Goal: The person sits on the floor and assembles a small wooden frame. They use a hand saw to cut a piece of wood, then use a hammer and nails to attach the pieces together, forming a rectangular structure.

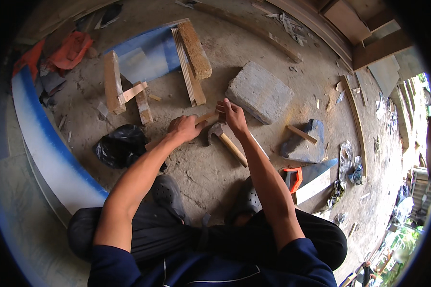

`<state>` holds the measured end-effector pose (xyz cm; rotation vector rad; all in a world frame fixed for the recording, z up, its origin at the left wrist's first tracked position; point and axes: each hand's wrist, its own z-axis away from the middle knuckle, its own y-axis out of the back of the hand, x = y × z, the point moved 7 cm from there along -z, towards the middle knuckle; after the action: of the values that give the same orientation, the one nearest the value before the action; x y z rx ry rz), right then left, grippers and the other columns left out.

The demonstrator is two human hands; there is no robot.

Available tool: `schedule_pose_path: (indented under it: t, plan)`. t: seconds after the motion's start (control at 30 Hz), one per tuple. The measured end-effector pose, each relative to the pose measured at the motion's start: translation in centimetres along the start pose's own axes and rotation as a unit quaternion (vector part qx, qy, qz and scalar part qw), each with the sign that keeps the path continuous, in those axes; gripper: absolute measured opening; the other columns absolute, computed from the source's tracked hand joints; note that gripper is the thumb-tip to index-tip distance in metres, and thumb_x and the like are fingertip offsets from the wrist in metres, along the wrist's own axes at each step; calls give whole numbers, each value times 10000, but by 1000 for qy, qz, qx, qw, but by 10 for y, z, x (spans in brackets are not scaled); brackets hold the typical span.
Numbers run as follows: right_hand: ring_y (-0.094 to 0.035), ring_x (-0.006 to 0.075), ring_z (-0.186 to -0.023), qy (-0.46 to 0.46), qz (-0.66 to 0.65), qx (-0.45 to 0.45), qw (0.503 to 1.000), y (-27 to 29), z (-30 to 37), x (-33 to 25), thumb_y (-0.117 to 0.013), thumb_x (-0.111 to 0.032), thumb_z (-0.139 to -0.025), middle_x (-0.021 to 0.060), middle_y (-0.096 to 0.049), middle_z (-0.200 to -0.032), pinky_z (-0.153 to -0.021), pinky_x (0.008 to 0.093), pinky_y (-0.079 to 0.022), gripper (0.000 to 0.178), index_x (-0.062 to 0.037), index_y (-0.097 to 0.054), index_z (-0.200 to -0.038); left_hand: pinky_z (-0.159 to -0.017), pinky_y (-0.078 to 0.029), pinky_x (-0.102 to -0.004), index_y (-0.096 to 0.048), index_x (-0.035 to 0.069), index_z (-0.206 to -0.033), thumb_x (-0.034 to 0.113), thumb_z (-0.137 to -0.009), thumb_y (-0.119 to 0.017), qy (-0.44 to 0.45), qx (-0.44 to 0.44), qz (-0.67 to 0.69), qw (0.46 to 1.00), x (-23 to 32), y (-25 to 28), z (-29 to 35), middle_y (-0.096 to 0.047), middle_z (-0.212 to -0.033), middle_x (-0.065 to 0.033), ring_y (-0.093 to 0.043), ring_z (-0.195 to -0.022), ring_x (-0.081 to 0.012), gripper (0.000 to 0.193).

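Note:
A small flat strip of wood (pixel 206 117) spans the gap between my two hands, low over the dirt floor. My left hand (pixel 184 128) is closed around its left end. At the other end, my right hand (pixel 232 116) pinches the strip with bent fingers, just left of a grey concrete block (pixel 260 93). Directly below the hands lies a claw hammer (pixel 232 149), its metal head toward my left hand and its wooden handle pointing down to the right, partly beside my right forearm. Nothing touches the hammer.
Wooden blocks (pixel 194 50) and a blue-white board (pixel 148 52) lie ahead. A black plastic bag (pixel 122 146) is left of my left forearm. Rightward are a handsaw (pixel 294 180) with an orange handle and a bluish stone (pixel 301 149) bearing a stick (pixel 302 134). A long curved panel (pixel 48 143) borders the left.

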<state>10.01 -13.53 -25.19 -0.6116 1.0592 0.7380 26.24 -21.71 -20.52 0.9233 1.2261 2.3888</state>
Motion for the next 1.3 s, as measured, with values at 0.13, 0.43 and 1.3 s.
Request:
schedule_pose_path:
  t: [0.13,0.43,1.3]
  plan:
    - [-644,145,-730,30,57,-10,998,-1,-2,-15,-566,-401,-955,96,-711,-865,-681,302,-517,443,14,-700,-1031,-759,-519,-484,-667,69,-1003,552,-891,-547,0,8,-4,1000,-7,1,-5,-688,-863,-203,-665,-866,-398,510]
    - [-666,214,-691,112,271,30,956,32,7,-52,-666,-388,-864,145,-675,-727,-667,359,-509,397,-7,-719,-963,-760,-506,-493,-613,88,-1066,410,-898,-594,-92,73,7,993,42,11,-16,-683,-921,-186,-652,-889,-395,363]
    - [-651,403,-782,-50,455,-31,888,30,86,83,-435,-199,-947,234,-635,-910,-656,506,-524,206,-75,-449,-1111,-882,-449,-401,-621,61,-1119,188,-800,-688,-379,198,8,904,215,-30,-129,-587,-1057,-85,-559,-1023,-291,351]
